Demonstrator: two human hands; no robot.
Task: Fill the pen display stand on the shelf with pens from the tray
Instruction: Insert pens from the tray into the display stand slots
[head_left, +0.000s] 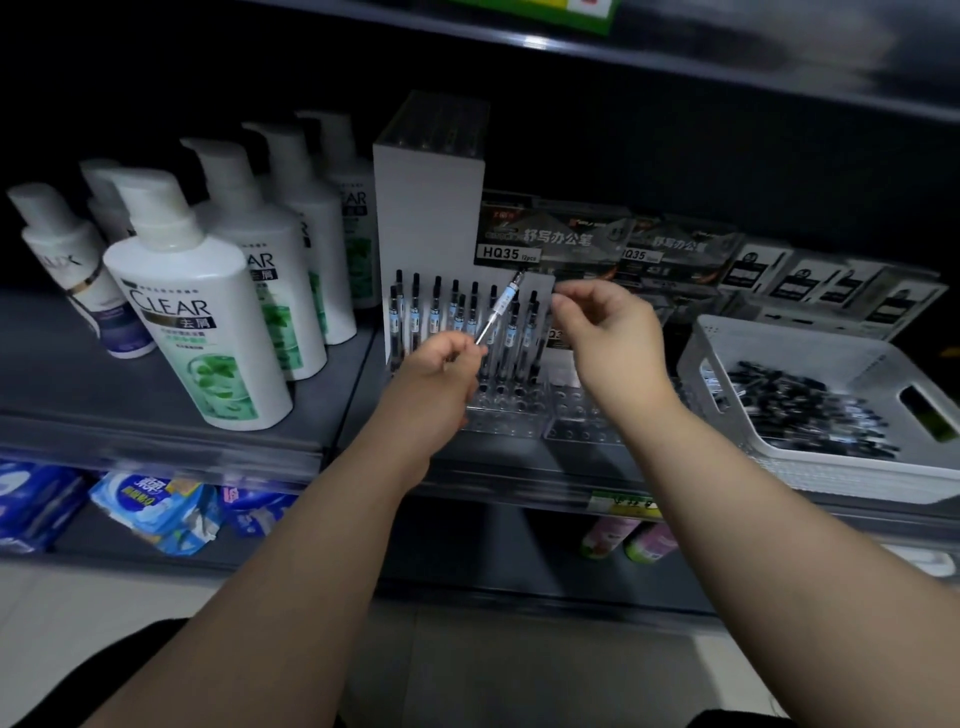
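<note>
A clear acrylic pen display stand (511, 415) sits on the middle shelf with several black-capped pens standing upright in its back rows. My left hand (441, 371) pinches the lower end of one clear pen (500, 306), which tilts up to the right in front of the stand. My right hand (605, 332) hovers just right of the pen's top with loosely curled fingers and holds nothing. A white plastic tray (810, 343) at the right holds a heap of several more pens (795, 410).
White shampoo bottles (202, 332) crowd the shelf left of the stand. A tall white box (428, 208) stands behind it, and boxed pen packs (550, 239) line the back right. Blue packets (156, 504) lie on the lower shelf.
</note>
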